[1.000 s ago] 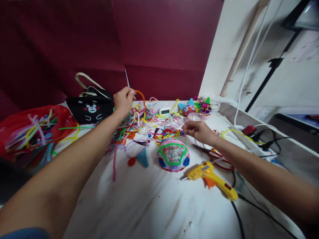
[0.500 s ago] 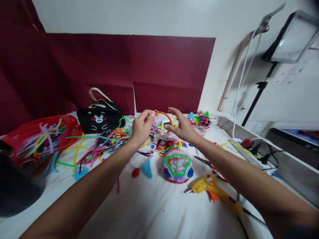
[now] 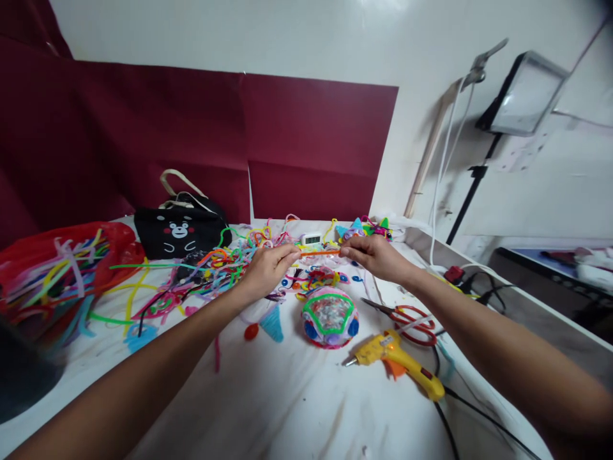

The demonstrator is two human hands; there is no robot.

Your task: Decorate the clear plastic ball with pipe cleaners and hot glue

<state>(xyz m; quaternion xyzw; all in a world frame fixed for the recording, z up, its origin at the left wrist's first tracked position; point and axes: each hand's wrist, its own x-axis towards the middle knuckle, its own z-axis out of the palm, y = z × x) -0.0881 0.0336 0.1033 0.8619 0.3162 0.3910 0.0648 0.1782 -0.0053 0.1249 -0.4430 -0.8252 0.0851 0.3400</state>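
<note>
An orange pipe cleaner point(image 3: 320, 253) runs nearly straight and level between my hands, above the table. My left hand point(image 3: 272, 265) pinches one end of it. The other end is pinched by my right hand point(image 3: 371, 254). Below and nearer to me sits a round craft piece point(image 3: 330, 317) with a green outline, blue spots and a shiny silvery middle. Red-handled scissors point(image 3: 414, 324) lie to its right, partly under my right forearm. A yellow glue gun point(image 3: 395, 359) rests in front of the scissors, its metal nozzle pointing left.
Loose pipe cleaners point(image 3: 230, 262) lie tangled at the back, by a black bag point(image 3: 177, 233). A red bag point(image 3: 115, 246) of more strips stands left. Behind my hands are a small digital timer point(image 3: 311, 239) and colourful craft pieces point(image 3: 352, 230). Cables and a power strip run along the right.
The pipe cleaner was arched from my left hand, with my right hand open beside it. Now my right fingers have closed on its end and it is pulled straight. The view has shifted right.
</note>
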